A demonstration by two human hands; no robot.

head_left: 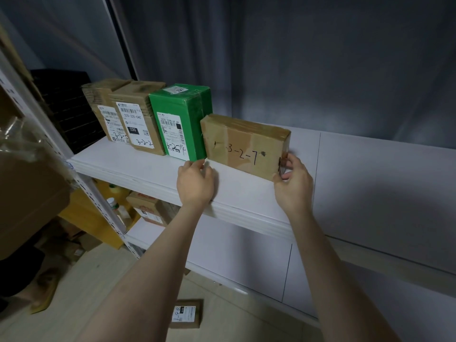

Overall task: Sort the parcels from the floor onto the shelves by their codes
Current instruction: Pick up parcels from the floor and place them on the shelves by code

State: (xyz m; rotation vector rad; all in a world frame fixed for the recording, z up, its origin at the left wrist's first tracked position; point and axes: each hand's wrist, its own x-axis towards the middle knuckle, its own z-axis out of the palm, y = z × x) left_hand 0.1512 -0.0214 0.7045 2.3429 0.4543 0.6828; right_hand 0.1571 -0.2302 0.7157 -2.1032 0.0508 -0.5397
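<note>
One risk, I'd say: hard shove topples green box (180, 119). 3-2-7 box (244, 146) on shelf (148, 169), just beside it; right grip (293, 178) pinches its end, left grip (195, 181) loose, empty, at near corner.

The light is dim and cool, brightest on the white shelf (153, 166), where soft shadows spread to the right. Straight lines bow near the edges, and the left side is blurred.

Far left of the green box (181, 119): brown box (104, 107), handwritten code partly covered by its neighbour. Just right: left hand (195, 183), fingertips hidden behind own knuckles; parcel (244, 144), lower corner covered by the right hand (293, 181). Far below: floor parcel (185, 313), code too small to read.
</note>
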